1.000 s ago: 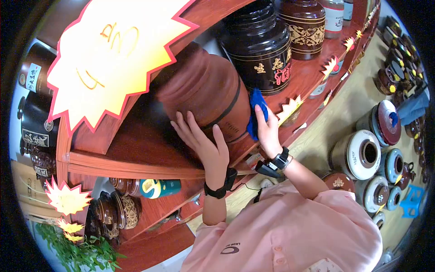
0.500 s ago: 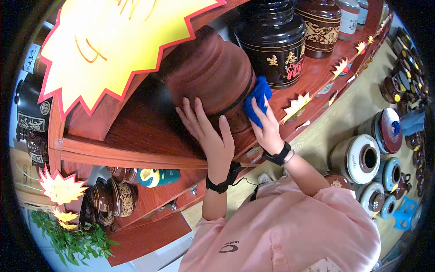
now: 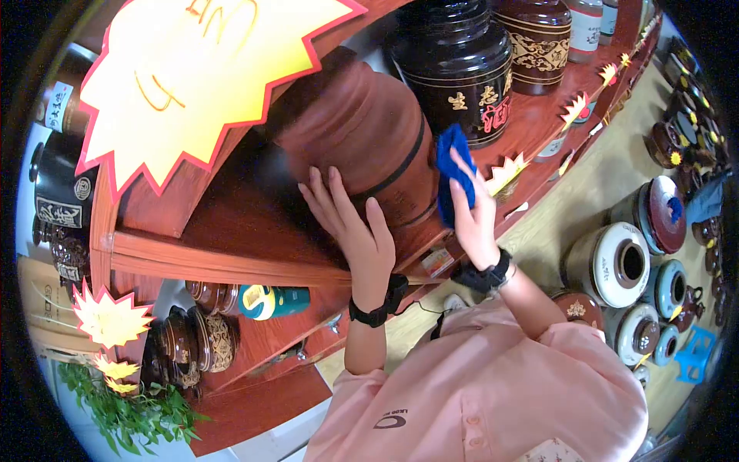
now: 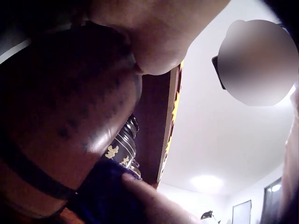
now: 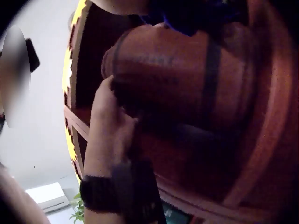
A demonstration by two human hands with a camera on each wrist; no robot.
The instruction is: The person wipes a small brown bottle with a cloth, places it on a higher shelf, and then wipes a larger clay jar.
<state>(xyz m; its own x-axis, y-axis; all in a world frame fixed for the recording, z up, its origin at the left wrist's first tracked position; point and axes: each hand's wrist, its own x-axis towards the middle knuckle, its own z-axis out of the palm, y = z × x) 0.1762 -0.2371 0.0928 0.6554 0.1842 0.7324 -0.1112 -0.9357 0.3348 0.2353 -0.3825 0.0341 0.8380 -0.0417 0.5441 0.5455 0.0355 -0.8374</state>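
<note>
A reddish-brown pottery jar with dark bands and faint dark lettering sits tilted in the head view on a red wooden shelf. My left hand rests on its side, fingers extended and thumb apart; the right wrist view shows that hand at one end of the jar. My right hand holds a bunched blue cloth beside the jar's banded lower part. In the left wrist view the cloth overlaps the jar's edge, with a digit lying over it. The jar's far side is hidden.
A glossy black jar with gold lettering stands right behind, then a brown patterned jar. A large yellow price tag hangs in the foreground. Small starburst tags line the shelf edge. Several jars, including a white one, stand on the floor.
The right hand with the blue cloth moved up over the jar's lower part, then back out to the right. The left hand stays on the jar. The head view shifted slightly.
</note>
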